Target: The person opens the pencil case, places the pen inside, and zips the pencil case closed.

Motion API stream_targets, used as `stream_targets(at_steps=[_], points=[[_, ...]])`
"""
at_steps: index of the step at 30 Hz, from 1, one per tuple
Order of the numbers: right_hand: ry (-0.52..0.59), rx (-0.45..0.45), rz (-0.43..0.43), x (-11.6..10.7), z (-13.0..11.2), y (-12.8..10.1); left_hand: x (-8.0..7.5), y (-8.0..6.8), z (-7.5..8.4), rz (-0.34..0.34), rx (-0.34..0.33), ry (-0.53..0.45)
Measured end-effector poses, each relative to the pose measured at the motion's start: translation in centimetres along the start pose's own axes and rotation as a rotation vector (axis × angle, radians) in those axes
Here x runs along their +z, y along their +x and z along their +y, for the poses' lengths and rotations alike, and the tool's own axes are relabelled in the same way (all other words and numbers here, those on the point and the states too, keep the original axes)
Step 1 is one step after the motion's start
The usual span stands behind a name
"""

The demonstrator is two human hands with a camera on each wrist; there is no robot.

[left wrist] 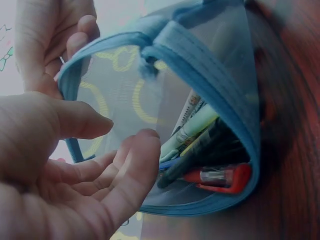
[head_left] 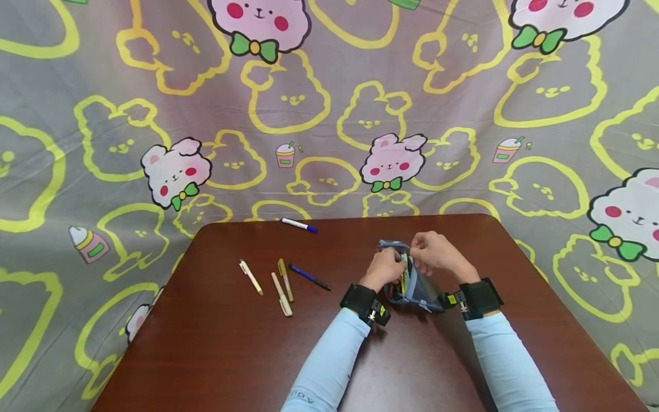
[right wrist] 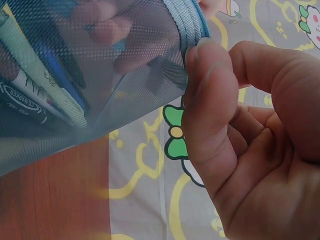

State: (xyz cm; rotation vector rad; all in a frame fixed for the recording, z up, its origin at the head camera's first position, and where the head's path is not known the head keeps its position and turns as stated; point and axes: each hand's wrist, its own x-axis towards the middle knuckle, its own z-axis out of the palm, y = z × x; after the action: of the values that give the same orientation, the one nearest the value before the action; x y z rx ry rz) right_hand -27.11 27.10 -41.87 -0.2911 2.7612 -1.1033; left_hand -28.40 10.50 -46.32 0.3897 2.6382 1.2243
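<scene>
Holding mesh pouch (head_left: 412, 286) open — both hands (pens (left wrist: 200, 135) inside).

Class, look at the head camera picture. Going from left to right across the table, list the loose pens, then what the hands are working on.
White pen → cream pen → gold pen → dark blue pen → left hand → mesh pencil pouch → right hand. The blue-capped marker lies farther back.

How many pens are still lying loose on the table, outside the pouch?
5. One blue-capped white pen near the far edge; a white pen, a gold pen, a cream pen and a dark blue pen left of the mesh pouch. None appear hidden.
</scene>
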Motion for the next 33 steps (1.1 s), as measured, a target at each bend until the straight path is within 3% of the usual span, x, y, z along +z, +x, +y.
stream_targets(at_steps=[10, 19, 26, 33], points=[[0.001, -0.009, -0.005, -0.2, 0.1, 0.1, -1.8, -0.5, -0.7, 0.005, 0.000, 0.005], [0.012, 0.011, 0.008, -0.4, 0.1, 0.0, -5.0, -1.5, -2.4, 0.071, 0.053, 0.160], [0.011, 0.023, 0.004, -0.2, 0.4, -0.4, -7.6, -2.8, -4.5, 0.075, 0.012, 0.210], [0.012, 0.014, 0.019, -0.6, 0.4, -0.6, -9.3, -3.4, -5.5, 0.096, 0.011, 0.236]])
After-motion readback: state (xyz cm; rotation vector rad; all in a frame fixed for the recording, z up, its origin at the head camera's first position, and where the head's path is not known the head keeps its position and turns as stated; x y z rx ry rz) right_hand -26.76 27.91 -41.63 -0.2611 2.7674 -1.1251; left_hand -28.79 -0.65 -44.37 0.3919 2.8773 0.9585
